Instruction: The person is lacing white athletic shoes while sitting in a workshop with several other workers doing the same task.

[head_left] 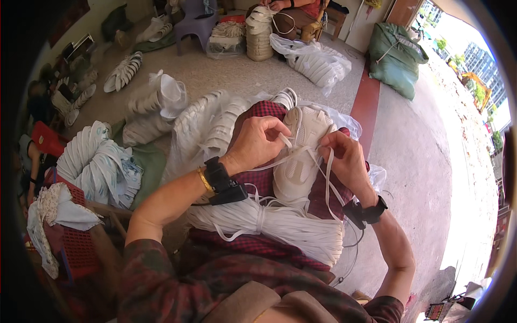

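A cream-white shoe upper [294, 175] lies on my lap over dark red checked cloth [268, 109]. A white shoelace [328, 177] crosses the shoe and trails down on its right side. My left hand [258, 141] is at the shoe's left edge, its thumb and fingers pinched on a lace end. On the right edge, my right hand [344, 159] pinches the lace too, fingers curled. Below the shoe, a thick bundle of white laces [285, 226], tied round the middle, rests across my lap.
Stacked shoe uppers [102, 161] lie at the left, with more in clear plastic [221, 121] just ahead. A red basket [81, 253] with cloth stands at lower left. Farther off are a purple chair [196, 24], a green sack [397, 59] and another person's hands [277, 5] with laces.
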### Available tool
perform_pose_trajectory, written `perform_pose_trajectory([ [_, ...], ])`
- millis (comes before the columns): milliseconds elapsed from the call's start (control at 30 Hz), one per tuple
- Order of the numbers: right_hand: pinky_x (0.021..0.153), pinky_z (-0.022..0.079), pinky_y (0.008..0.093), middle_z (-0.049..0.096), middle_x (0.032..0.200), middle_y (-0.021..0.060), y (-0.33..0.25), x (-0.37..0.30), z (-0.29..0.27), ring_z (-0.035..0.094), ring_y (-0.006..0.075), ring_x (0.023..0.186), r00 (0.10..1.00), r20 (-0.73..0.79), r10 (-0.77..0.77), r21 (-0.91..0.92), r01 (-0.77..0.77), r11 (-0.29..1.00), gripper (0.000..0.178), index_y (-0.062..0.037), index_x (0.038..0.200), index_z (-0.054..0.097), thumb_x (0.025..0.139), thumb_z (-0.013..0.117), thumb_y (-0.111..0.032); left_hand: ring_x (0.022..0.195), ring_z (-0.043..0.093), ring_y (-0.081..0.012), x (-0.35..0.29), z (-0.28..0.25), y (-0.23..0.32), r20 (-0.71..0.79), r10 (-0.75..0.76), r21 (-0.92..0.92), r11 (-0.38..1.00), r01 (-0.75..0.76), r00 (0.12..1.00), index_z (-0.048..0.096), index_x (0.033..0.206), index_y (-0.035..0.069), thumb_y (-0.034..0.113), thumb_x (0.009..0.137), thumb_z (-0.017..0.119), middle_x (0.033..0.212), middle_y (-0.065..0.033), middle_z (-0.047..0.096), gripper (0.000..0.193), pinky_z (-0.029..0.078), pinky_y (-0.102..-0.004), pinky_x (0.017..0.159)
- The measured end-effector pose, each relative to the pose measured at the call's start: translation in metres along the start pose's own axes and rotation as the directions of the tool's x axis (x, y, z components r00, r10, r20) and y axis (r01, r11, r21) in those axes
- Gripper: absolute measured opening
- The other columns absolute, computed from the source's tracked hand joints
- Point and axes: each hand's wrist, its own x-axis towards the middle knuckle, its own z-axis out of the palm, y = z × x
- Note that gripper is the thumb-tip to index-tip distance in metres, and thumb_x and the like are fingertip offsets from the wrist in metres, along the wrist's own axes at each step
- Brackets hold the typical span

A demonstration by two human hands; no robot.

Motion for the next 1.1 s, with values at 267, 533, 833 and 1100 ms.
perform_pose_trajectory([
  [267,0.066,0.045,0.0198,0.063,0.084,-0.0048,0.005,-0.001,-0.001,0.055,0.0017,0.076,0.998,0.071,-0.001,0.341,-0.023,0.94,0.007,-0.0009,0.097,0.065,0.091,0.069,-0.002,0.069,0.069,-0.0094,0.003,-0.007,0.003,-0.001,0.058,0.029,0.998,-0.058,0.998,0.073,0.085,0.0,0.004,0.081,0.07,0.075,-0.0055,0.073,0.006,0.054,-0.0246,0.065],
  [533,0.066,0.046,0.0199,0.063,0.083,-0.0049,0.008,0.003,-0.005,0.055,0.0014,0.075,0.995,0.094,0.018,0.335,-0.048,0.941,0.008,-0.001,0.096,0.065,0.09,0.069,-0.001,0.069,0.067,-0.0063,0.011,0.001,0.008,0.03,0.043,0.04,0.998,-0.045,0.999,0.072,0.084,0.0,0.002,0.082,0.072,0.076,-0.0034,0.072,0.003,0.054,-0.0228,0.064],
  [833,0.075,0.051,0.0355,0.063,0.098,0.0083,-0.027,0.013,-0.022,0.063,0.0196,0.083,0.924,0.234,-0.302,-0.372,0.372,0.851,0.027,-0.0037,0.106,0.066,0.081,0.077,-0.005,0.085,0.066,-0.0271,0.034,-0.021,0.021,0.492,0.424,0.369,0.69,-0.623,0.76,0.06,0.116,0.002,-0.008,0.077,0.062,0.098,-0.0109,0.062,0.04,0.055,-0.0378,0.079],
  [1100,0.09,0.053,0.0373,0.059,0.098,0.0062,-0.035,0.043,-0.034,0.054,0.026,0.105,0.676,0.588,-0.443,-0.529,0.737,0.421,0.036,-0.0029,0.097,0.065,0.068,0.083,-0.015,0.099,0.057,-0.0277,0.076,-0.023,0.041,0.802,0.428,0.362,0.208,-0.909,0.417,0.065,0.087,0.005,0.011,0.082,0.063,0.102,-0.0099,0.054,0.008,0.049,-0.038,0.084],
])
